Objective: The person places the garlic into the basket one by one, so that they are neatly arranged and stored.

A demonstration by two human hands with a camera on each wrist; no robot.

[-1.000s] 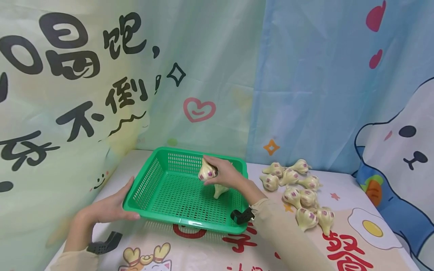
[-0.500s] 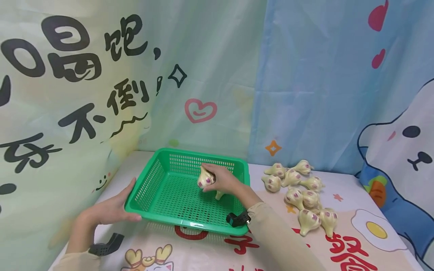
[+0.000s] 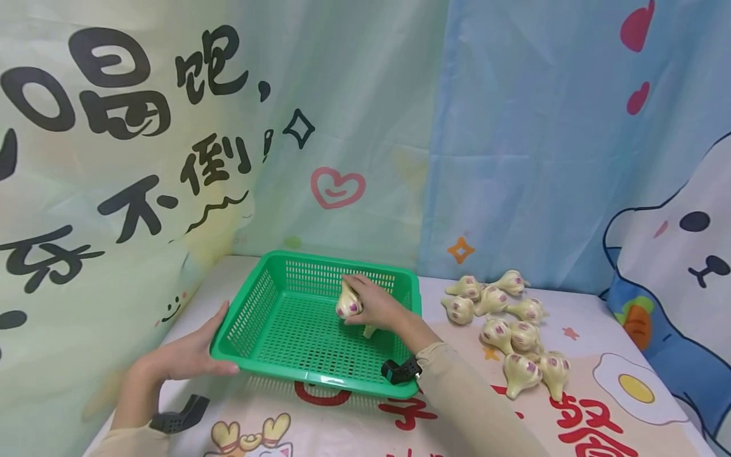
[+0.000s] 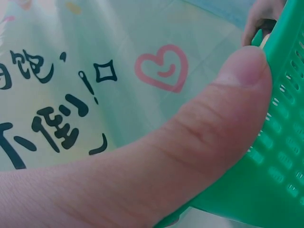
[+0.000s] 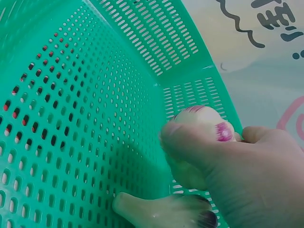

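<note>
A green basket (image 3: 322,379) sits on a table (image 3: 556,311), its far rim close to a printed curtain (image 3: 365,114). The right hand (image 3: 379,307) is inside the basket's rim, towards the right side, thumb and fingers curled round a garlic bulb (image 3: 350,303). The held bulb's narrow neck points up and its round, purple-marked end hangs low. Below that hand, a second bulb (image 5: 164,211) lies on its side on the basket floor; the head view shows only its neck, so the right wrist view places it better.

The left hand (image 3: 191,349) is spread at the basket's near left corner, thumb at the front and fingers along the outer left side, bracing rather than lifting, as far as can be judged.

To set the bulb down well, a low, gentle release with the round end first seems best, keeping it off the second bulb. Steady pressure from the left hand should stop the basket sliding.

The widest open floor is left of the held bulb, reaching to the left wall. The right side is tighter: the wall stands close, and the forearm crosses the rim there, with a black wristband (image 3: 401,370) near the front right corner. More bulbs (image 3: 522,374) lie in a loose pile beyond the basket's right side.
</note>
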